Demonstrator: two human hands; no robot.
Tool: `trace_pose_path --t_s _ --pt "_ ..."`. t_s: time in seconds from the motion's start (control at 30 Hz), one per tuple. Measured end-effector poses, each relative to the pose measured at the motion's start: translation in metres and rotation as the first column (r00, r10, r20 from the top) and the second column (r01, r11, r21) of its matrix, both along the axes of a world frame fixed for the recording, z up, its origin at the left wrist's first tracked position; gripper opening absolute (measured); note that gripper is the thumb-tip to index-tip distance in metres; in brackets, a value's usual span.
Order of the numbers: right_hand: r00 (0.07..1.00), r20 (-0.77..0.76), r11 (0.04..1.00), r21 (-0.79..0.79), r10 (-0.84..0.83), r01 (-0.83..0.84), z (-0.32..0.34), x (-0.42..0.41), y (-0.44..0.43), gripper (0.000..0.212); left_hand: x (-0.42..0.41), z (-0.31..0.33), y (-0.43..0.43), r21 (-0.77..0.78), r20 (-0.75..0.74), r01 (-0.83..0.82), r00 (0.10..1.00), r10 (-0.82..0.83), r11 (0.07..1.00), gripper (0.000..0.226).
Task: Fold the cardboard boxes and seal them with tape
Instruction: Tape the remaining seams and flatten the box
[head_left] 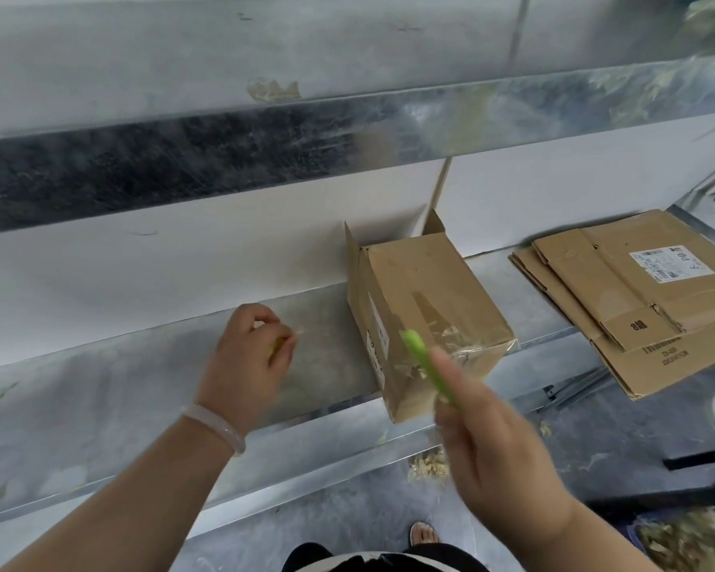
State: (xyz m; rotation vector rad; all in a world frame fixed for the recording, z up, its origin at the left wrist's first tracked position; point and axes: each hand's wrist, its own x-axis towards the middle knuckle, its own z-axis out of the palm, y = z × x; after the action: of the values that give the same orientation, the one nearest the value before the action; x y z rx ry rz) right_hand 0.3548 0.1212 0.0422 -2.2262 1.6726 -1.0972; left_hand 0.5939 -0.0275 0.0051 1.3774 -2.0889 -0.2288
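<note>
A folded cardboard box lies on the metal shelf, its near end sealed with wrinkled clear tape and its far flaps standing open by the wall. My right hand holds a green cutter in front of the box's taped end. To the left of the box, my left hand hovers over the shelf with its fingers curled, pinching what looks like a small scrap of tape. A pale bangle sits on that wrist.
A stack of flattened cardboard boxes with a white label lies on the shelf at the right, overhanging its edge. Tape scraps litter the grey floor below. A white wall backs the shelf and another metal shelf runs above.
</note>
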Motion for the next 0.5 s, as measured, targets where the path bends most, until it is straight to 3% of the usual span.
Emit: trace_pose_path --t_s 0.07,0.1,0.17,0.23,0.3,0.5 --pt "0.983 0.117 0.979 -0.130 -0.140 0.155 0.005 -0.023 -0.001 0.044 0.010 -0.011 -0.010 -0.037 0.079 -0.035 0.996 0.038 0.999 0.017" --pt "0.947 0.191 0.956 -0.095 -0.257 0.278 0.010 -0.035 -0.005 0.038 0.014 -0.017 -0.014 -0.059 0.111 -0.045 0.992 0.051 0.997 0.024" --pt "0.843 0.281 0.888 0.128 -0.459 0.442 0.009 -0.060 -0.022 0.032 0.021 -0.030 -0.018 -0.089 0.184 -0.044 0.981 0.060 0.995 0.033" --pt "0.778 0.174 0.772 0.371 -0.604 0.516 -0.009 -0.091 -0.046 0.029 0.024 -0.048 -0.015 -0.084 0.264 -0.044 0.962 0.065 0.996 0.034" --pt "0.777 -0.013 0.681 0.473 -0.629 0.559 -0.033 -0.118 -0.074 0.035 0.026 -0.065 -0.006 -0.066 0.299 -0.050 0.952 0.068 0.997 0.032" --pt "0.852 -0.390 0.628 0.577 -0.349 0.522 -0.089 -0.155 -0.124 0.059 0.019 -0.082 0.020 0.021 0.284 -0.148 0.949 0.136 0.989 0.030"
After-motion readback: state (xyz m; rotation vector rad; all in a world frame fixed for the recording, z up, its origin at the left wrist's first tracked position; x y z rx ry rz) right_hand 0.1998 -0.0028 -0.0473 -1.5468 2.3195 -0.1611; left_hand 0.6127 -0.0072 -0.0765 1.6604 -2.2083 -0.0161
